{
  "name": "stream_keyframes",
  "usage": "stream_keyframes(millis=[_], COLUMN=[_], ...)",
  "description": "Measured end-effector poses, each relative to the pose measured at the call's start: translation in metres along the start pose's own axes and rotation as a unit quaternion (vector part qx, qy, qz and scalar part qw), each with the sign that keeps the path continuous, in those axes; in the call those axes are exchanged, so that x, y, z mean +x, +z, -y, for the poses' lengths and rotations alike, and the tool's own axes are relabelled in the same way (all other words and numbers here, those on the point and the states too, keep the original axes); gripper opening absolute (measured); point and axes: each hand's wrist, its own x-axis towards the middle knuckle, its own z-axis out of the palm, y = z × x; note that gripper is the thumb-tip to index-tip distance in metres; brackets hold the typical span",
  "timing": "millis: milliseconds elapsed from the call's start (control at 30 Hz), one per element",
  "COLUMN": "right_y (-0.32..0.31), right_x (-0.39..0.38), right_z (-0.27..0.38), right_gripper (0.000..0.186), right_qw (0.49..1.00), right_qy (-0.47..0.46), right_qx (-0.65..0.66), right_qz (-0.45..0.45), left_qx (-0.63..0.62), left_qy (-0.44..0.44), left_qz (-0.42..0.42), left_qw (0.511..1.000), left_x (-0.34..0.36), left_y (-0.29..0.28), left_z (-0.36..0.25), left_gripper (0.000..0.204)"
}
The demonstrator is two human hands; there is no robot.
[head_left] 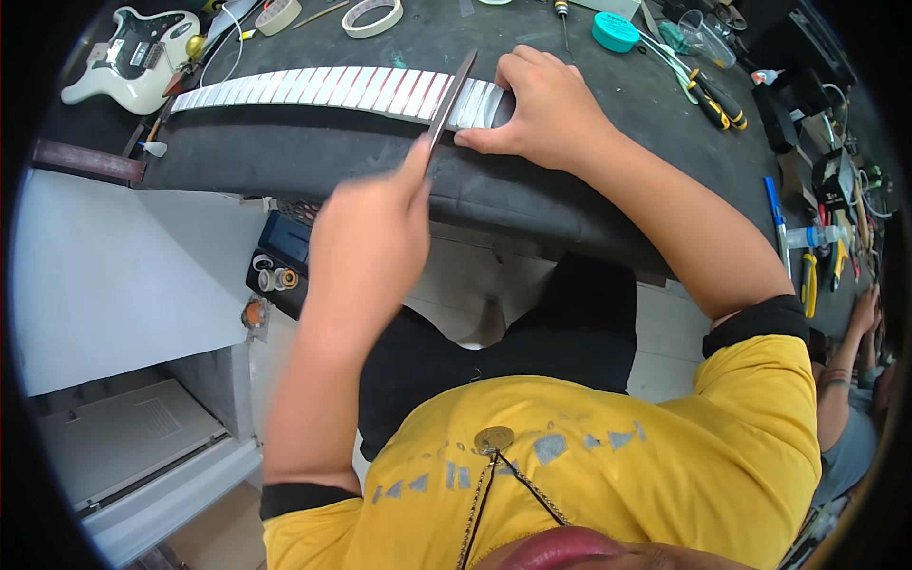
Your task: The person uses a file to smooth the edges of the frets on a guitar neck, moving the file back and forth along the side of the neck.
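A guitar neck [332,87] lies lengthwise along the bench's near edge, its fretboard covered in pale tape with reddish strips showing between the pieces. My left hand [375,223], slightly smeared by motion, is closed around one end of a narrow metal file [454,93]. The file slants across the neck near its right end, its tip pointing away from me. Just right of it, my right hand [551,109] grips that end of the neck, thumb on the near side and fingers over the far side.
A white guitar body [133,57] lies far left. Tape rolls [371,16], a turquoise round container [616,32] and yellow-black pliers [712,100] rest on the dark bench [456,176]. More tools crowd the right, where another person's arm [841,366] shows. A black tray [285,252] sits below the bench.
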Motion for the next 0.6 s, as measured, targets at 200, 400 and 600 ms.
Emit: stream_keyframes(millis=[200,400,600], right_y=[-0.004,-0.003,-0.007], right_x=[0.000,0.006,0.000], right_z=[0.010,0.010,0.006], right_gripper=[0.071,0.075,0.074], right_qw=[1.000,0.999,0.999], right_qy=[0.004,-0.002,0.020], right_qx=[0.001,-0.002,-0.006], right_qz=[0.023,0.033,0.044], left_qx=[0.042,0.072,0.002], left_qy=[-0.033,0.038,0.006], left_qz=[-0.018,-0.038,-0.040], left_qw=[0.998,0.996,0.999], left_x=[-0.069,0.056,-0.080], left_y=[-0.011,0.015,0.015], left_z=[-0.016,0.008,0.011], left_gripper=[0.044,0.038,0.062])
